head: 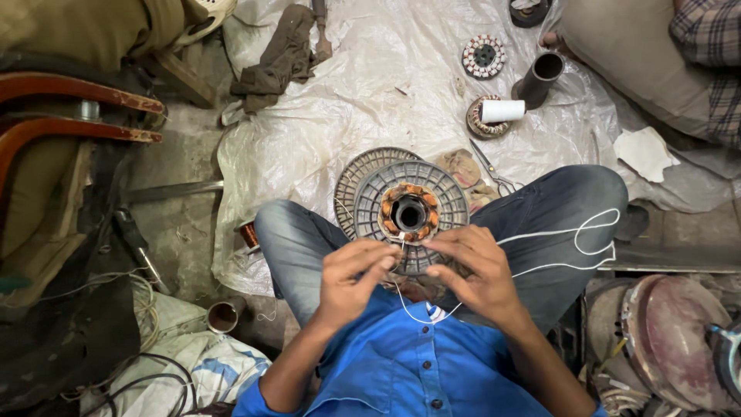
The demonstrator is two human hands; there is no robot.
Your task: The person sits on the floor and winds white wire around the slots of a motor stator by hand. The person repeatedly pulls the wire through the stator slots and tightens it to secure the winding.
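Right now, from the head camera, I see both hands working over a round grey motor housing [411, 207] propped between the knees, on the lap of someone sitting cross-legged on a plastic sheet [324, 116] spread over the floor. Inside the housing sits a stator with copper windings [408, 211], ringed around a dark centre hole.

My left hand [351, 282] has thumb and forefinger pressed together on a thin white string [571, 235]; the right hand [475, 270] pinches the same string just beside it, fingertips nearly touching at the lower edge of the windings. The string drops in a small loop toward the blue shirt [401, 363] and trails off in 1 long loose loop over the right knee.

I judge the step in hand to be lacing or tying the coils with the string. The next move would call for keeping the string taut, threading it between windings without scraping the copper, and feeding slack from the loop on the knee so it does not snag.

As for containers: a dark cylindrical tube [538, 79] stands open near the top, its inside too dark to tell. A small round tin [224, 316] by the left knee looks empty, showing only a rusty brown inside. Another wound stator [484, 55] lies further up, a white roll [502, 111] rests on a third, and scissors [494, 174] lie just beside the housing.
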